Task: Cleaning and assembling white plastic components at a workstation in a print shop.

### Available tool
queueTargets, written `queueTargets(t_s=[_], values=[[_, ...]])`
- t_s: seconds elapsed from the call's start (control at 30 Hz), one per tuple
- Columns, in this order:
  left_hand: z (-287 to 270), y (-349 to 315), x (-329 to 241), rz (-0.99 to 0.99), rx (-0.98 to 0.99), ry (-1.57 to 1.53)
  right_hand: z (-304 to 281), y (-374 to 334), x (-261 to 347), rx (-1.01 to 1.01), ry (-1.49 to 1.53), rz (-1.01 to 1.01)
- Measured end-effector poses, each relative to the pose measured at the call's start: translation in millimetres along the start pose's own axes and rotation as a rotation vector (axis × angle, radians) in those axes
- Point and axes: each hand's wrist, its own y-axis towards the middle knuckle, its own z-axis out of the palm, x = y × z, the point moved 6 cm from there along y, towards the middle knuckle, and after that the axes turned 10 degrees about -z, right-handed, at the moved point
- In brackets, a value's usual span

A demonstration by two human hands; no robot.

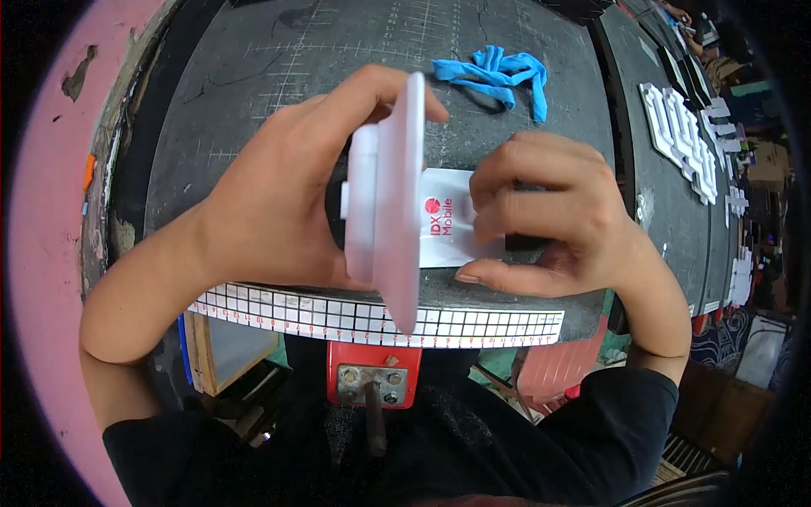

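Observation:
My left hand [283,182] is closed around a white plastic piece with a broad flat panel [400,203], held upright and seen nearly edge-on. A thicker stepped block [362,211] on the panel's left side sits between the thumb and fingers. Right of the panel is a flat white printed piece [448,220] with red print; whether it joins the panel is hidden. My right hand [549,215] curls over the right end of this printed piece, fingers bent across it and thumb at its lower edge.
Blue cloth strips [498,74] lie on the dark, grid-lined work surface [253,51]. A white ruler strip [372,319] runs along its near edge, above a red bracket [372,380] with a metal rod. Several white plastic parts [678,142] lie on another surface at right.

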Motion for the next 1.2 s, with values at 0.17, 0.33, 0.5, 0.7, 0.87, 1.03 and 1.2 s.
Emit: queueTargets(t_s=[0.17,0.33,0.5,0.7,0.87,1.03,1.2], values=[[5,-3,0,-0.08,0.035,0.02,4,0,-3,-0.02,-0.009,0.154],[6,-1,-5,-0.042,0.044,0.062,13,-2,-5,-0.028,-0.005,0.183],[4,-2,-5,-0.052,0.083,0.042,17,-2,-7,-0.028,0.041,0.219],[5,-2,1,-0.073,0.075,-0.021,19,3,-5,0.016,0.048,0.242],[4,-2,-2,-0.106,0.079,-0.025,18,5,-5,0.035,0.059,0.237],[4,0,3,-0.104,0.063,-0.07,19,6,-5,0.005,0.037,0.237],[5,-5,5,-0.189,0.049,-0.104,18,5,-5,0.017,0.053,0.208]])
